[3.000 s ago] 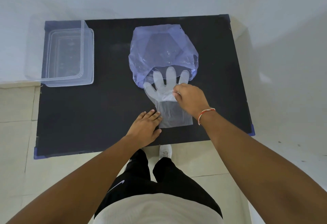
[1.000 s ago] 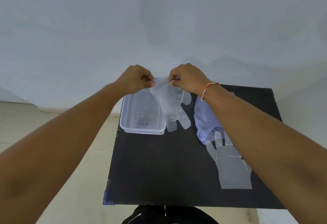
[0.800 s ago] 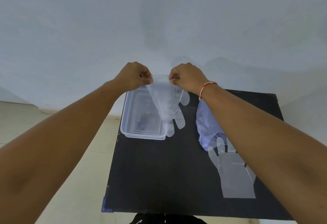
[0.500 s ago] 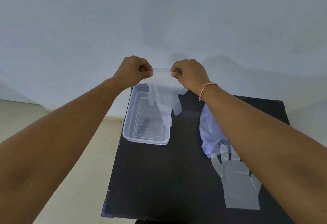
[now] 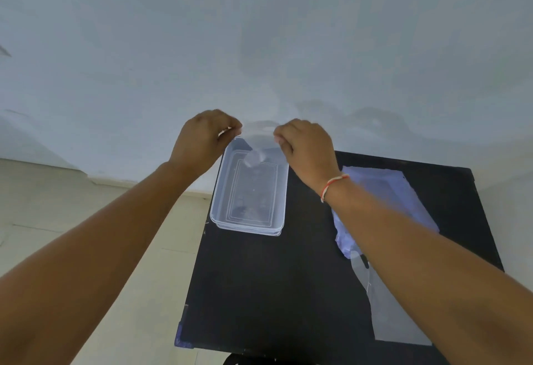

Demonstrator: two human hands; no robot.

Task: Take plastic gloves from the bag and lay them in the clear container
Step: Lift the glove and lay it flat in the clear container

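Note:
My left hand and my right hand each pinch a top corner of one thin clear plastic glove. The glove hangs between them over the far end of the clear container, and its lower part dips inside. The container is a rectangular tub at the left edge of the black table. The bluish plastic bag lies to the right, partly hidden by my right forearm. Another clear glove sticks out of the bag's mouth, flat on the table.
A pale wall rises right behind the table. Beige floor tiles lie to the left, below the table's left edge. My right wrist wears a red and white thread band.
Both hands have carried the glove left and farther away, from above the table beside the container to over the container's far end. The glove now hangs into it.

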